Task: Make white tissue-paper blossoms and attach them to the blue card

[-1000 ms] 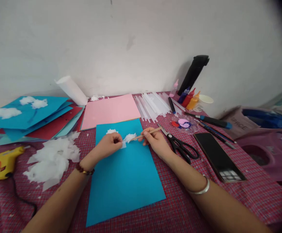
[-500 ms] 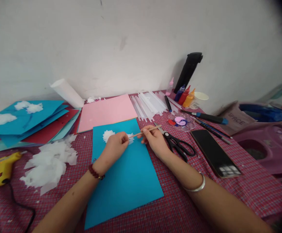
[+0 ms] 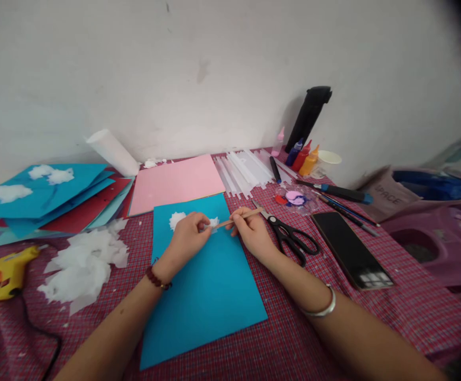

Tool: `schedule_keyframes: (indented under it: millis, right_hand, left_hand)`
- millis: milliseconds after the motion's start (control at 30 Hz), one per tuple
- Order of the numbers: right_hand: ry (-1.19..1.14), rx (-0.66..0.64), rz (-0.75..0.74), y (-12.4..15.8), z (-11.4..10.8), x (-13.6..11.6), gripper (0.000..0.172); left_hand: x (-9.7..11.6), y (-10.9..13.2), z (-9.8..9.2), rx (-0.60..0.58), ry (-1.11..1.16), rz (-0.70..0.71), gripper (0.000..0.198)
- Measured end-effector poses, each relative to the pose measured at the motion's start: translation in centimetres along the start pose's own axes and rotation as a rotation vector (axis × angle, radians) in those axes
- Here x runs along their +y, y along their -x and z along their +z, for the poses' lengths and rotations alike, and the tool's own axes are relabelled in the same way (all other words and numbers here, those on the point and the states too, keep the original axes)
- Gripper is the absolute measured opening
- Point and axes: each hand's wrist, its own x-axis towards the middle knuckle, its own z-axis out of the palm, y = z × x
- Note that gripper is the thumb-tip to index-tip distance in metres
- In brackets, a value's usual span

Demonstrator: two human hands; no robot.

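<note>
A blue sheet of card (image 3: 202, 296) lies in front of me with white torn tissue (image 3: 176, 219) stuck near its top. My right hand (image 3: 250, 230) grips a thin, flat wooden stick (image 3: 224, 224) between thumb and fingers, its tip slanting down left to a second white tissue patch (image 3: 214, 222). Over the card's upper part, my left hand (image 3: 191, 233) is closed, thumb and forefinger curled close together at that patch. Whatever is between them is too small to make out. Black-handled scissors (image 3: 292, 238) lie beside my right hand.
Left are a yellow glue gun (image 3: 10, 270), a tissue pile (image 3: 83, 264) and stacked cards (image 3: 56, 190). Pink card (image 3: 175, 182) and translucent strips (image 3: 238, 172) lie behind. On the right are paint bottles (image 3: 302, 157), a paint palette (image 3: 294, 199), brushes (image 3: 349, 214) and a phone (image 3: 351, 248).
The thumb and forefinger of my left hand have come off the stick's end and parted slightly. My right hand still holds the stick, nearly in place. The view has shifted slightly.
</note>
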Motion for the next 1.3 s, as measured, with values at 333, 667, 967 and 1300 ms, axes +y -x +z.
schedule_keyframes:
  millis: [333,667,967,1300]
  right_hand:
    - [0.223,-0.026,-0.072,0.5,-0.1,-0.1,0.018]
    - [-0.197,0.154,0.147,0.1,-1.5,1.2,0.024]
    - [-0.128,0.049,0.137,-0.1,-1.1,1.4,0.027]
    - [-0.188,0.067,0.151,0.2,-1.1,0.9,0.023]
  left_hand:
    - [-1.2,1.2,-0.1,0.151,-0.104,0.12,0.01]
    - [-0.8,3.8,-1.1,0.076,-0.13,0.164,0.016]
    - [-6.4,11.0,-11.8,-0.097,-0.668,0.09,0.042]
    - [-9.1,9.9,-12.9,0.124,-0.412,0.009,0.01]
